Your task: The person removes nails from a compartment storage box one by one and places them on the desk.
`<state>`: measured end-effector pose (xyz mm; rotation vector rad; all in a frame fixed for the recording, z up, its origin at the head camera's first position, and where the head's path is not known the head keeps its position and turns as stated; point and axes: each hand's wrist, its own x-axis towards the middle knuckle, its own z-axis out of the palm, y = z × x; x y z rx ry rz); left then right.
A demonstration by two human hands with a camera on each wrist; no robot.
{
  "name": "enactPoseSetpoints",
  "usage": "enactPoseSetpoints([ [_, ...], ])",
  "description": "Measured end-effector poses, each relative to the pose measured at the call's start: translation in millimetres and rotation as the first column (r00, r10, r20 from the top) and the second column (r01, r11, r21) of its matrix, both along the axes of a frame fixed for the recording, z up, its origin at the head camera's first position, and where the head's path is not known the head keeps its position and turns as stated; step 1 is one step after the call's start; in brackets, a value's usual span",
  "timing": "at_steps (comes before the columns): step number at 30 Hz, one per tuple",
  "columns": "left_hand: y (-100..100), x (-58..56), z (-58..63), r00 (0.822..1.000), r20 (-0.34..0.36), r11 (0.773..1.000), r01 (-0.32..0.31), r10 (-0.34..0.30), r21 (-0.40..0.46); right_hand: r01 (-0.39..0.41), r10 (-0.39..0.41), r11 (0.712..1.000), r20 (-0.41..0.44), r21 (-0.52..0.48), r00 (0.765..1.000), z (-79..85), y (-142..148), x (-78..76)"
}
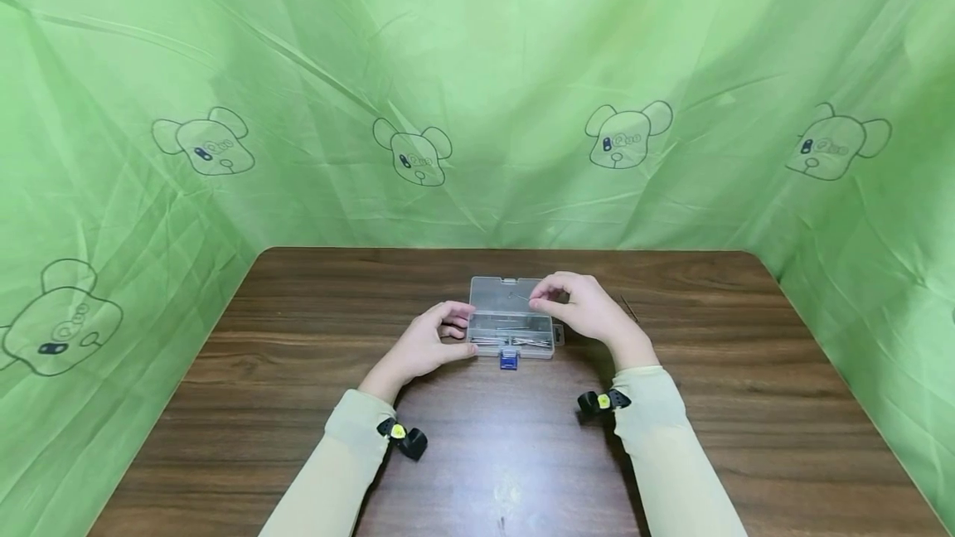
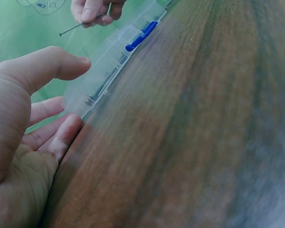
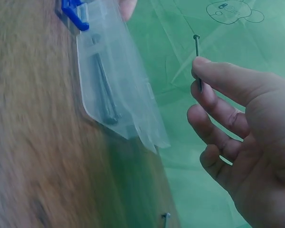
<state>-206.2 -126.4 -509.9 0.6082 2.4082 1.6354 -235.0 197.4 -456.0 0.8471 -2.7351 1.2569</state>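
Note:
A clear plastic box (image 1: 511,321) with a blue latch (image 1: 509,360) stands on the table, its lid (image 1: 492,292) opened away from me. Several nails (image 1: 531,343) lie in its front compartments. Over the box's right side, my right hand (image 1: 585,305) pinches a single nail (image 3: 197,47) between thumb and index finger, its flat head sticking out; the other fingers are loosely bent. My left hand (image 1: 429,342) is at the box's left end, fingertips (image 2: 72,124) resting against it and the thumb spread apart from them.
Another nail (image 1: 629,307) lies on the brown wooden table (image 1: 709,396) to the right of the box, beyond my right wrist. Green cloth (image 1: 515,40) with printed bear heads hangs behind the table and on both sides.

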Motion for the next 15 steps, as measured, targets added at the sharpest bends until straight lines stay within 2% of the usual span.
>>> enactPoseSetpoints([
  [8,0,2.1,2.0,1.000,-0.018,1.000,0.006,-0.006,0.001,0.027,-0.027,1.000,-0.003,0.015,1.000,10.0,19,2.1],
  [15,0,1.5,2.6,1.000,-0.021,1.000,0.006,-0.006,0.004,0.113,-0.114,0.993,0.015,0.036,0.993,21.2,45,5.8],
])
